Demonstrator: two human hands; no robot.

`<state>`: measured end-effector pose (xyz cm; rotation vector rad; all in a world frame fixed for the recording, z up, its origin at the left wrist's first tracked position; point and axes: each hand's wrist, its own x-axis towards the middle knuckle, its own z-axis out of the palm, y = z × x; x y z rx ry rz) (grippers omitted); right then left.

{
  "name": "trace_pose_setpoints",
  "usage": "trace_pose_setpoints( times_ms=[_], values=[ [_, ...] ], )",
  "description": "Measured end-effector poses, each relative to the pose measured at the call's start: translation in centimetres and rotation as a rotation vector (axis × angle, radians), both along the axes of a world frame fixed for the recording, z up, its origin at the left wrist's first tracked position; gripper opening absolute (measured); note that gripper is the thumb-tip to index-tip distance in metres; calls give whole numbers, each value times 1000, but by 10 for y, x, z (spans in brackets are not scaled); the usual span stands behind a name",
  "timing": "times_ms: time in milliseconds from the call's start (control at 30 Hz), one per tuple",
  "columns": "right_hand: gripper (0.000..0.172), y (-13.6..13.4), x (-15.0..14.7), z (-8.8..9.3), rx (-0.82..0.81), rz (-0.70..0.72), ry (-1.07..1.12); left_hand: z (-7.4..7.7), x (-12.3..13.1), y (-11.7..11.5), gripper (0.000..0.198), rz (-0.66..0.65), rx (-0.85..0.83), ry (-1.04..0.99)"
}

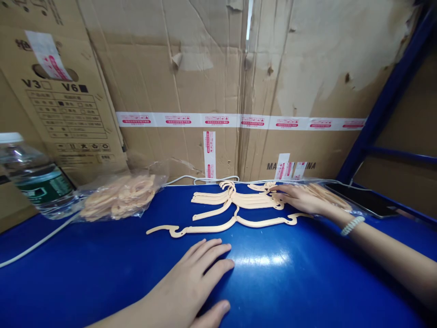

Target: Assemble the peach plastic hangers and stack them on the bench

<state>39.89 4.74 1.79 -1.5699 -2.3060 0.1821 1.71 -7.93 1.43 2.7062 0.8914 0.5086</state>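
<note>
My left hand (200, 275) lies over the blue table top with its fingers stretched and spread, holding nothing. Just beyond its fingertips is a peach-coloured plastic folding hanger (211, 226), its arms unfolded wide and curved ends turned out. Behind that sits a stack of similar hangers (254, 201) with their hooks bunched together and one arm lying apart from the others at the left. My right hand (298, 199) reaches to the back right, fingers extended and slightly apart. Its fingertips touch or hover at loose peach pieces (261, 187) beside the stack; contact is unclear.
At the left stand a water bottle (44, 182) and a clear bag of peach hanger parts (119, 198). Another bag (329, 196) and a dark phone (365, 200) lie at the right. A white cable (37, 248) runs along the back. Cardboard (177, 91) walls the rear; a blue post (378, 105) stands right.
</note>
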Motion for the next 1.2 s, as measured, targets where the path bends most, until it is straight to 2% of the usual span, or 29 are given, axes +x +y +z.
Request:
trace_pose_setpoints(
  times_ms=[267, 533, 700, 833, 933, 1033, 1133, 1200],
  values=[
    [43, 7, 1, -2, 3, 48, 65, -1, 0, -1, 45, 11, -44, -33],
    [33, 7, -2, -2, 39, 25, 193, -3, 1, -1, 46, 0, -58, -78],
    [31, 2, -4, 6, 56, 34, 313, -5, 0, 0, 47, 7, -52, -89],
    [33, -10, -11, 16, 65, 30, 427, -1, -1, 4, 48, -85, -85, -147],
    [30, -27, -32, 23, -83, 20, 745, 3, 0, 7, 43, -62, -243, -204],
    [37, -50, -65, 23, -399, 119, 1085, 0, 1, 11, 46, 88, -480, -311],
    [33, -75, -99, 18, -681, 317, 1223, -6, 2, 18, 64, 143, -735, -516],
    [29, -88, -117, 12, -871, 396, 1266, -8, 4, 22, 62, 119, -824, -688]
  ],
)
